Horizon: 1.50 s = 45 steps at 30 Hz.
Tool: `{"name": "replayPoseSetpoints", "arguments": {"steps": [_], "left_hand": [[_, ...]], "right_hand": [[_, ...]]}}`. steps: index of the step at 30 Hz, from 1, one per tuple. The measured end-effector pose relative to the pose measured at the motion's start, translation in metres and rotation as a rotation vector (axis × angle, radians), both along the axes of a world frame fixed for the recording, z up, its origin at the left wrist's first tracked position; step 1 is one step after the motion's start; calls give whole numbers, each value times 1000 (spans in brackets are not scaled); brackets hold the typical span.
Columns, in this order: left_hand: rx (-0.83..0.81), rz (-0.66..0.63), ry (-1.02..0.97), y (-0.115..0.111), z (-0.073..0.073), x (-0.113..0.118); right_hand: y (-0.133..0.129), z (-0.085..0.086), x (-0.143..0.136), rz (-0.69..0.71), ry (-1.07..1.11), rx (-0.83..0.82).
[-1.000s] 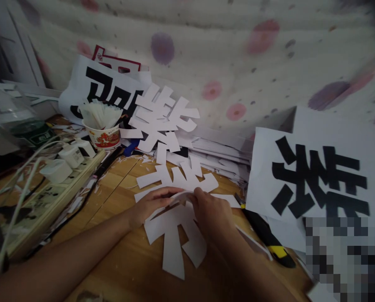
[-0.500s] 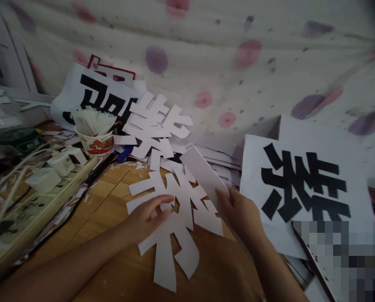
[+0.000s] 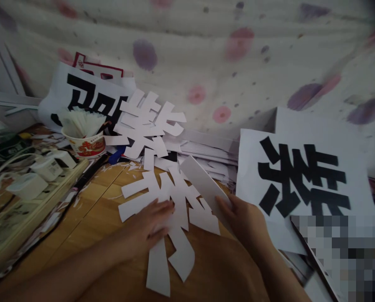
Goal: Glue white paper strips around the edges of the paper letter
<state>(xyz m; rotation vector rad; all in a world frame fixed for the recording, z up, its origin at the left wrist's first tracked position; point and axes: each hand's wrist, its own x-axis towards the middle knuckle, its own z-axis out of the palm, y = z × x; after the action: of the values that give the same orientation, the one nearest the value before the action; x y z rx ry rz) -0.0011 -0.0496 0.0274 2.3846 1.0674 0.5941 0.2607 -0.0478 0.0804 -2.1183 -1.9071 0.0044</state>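
Evidently the left hand (image 3: 152, 222) serves as a weight: it lies open, palm down, on the white cut-out (image 3: 182, 212), probably to keep the thin shape flat; no grip shows there. That cut-out lies mid-bench, its near strokes reaching over bare wood. The right hand (image 3: 244, 212) is closed on a white strip (image 3: 201, 178), thumb along the upper side, holding it raised and tilted, likely so that it clears the shape below. Whether the strip's lower side touches the cut-out, I cannot tell.

Toward the far edge of the bench (image 3: 218, 264), a second cut-out (image 3: 141, 130) leans against the things behind it, presumably to save working room. The power strip (image 3: 64, 180) runs along the left side, perhaps to keep cords off the middle. Toward the right side, the printed sheet (image 3: 250, 144) faces the person, seemingly for easy viewing.
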Motion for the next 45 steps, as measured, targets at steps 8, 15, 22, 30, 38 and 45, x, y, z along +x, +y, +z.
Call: {"name": "replayPoseSetpoints", "arguments": {"steps": [8,15,22,30,38,45], "left_hand": [[-42,488,-666,19,1,-15],[-262,264,-734,8,14,-15],[-435,77,-316,4,46,-23],[-551,46,-316,13,46,-33],[-734,-34,-363,12,38,-25],[-1007,-118,-560,8,23,-15]], "right_hand": [[-13,-4,-11,272,-110,83],[-16,-7,-9,672,-115,-44],[-12,-12,-15,591,-135,84],[-5,-16,-45,441,-124,260],[-6,-20,-60,438,-59,254],[-9,-15,-63,431,-18,238]]}}
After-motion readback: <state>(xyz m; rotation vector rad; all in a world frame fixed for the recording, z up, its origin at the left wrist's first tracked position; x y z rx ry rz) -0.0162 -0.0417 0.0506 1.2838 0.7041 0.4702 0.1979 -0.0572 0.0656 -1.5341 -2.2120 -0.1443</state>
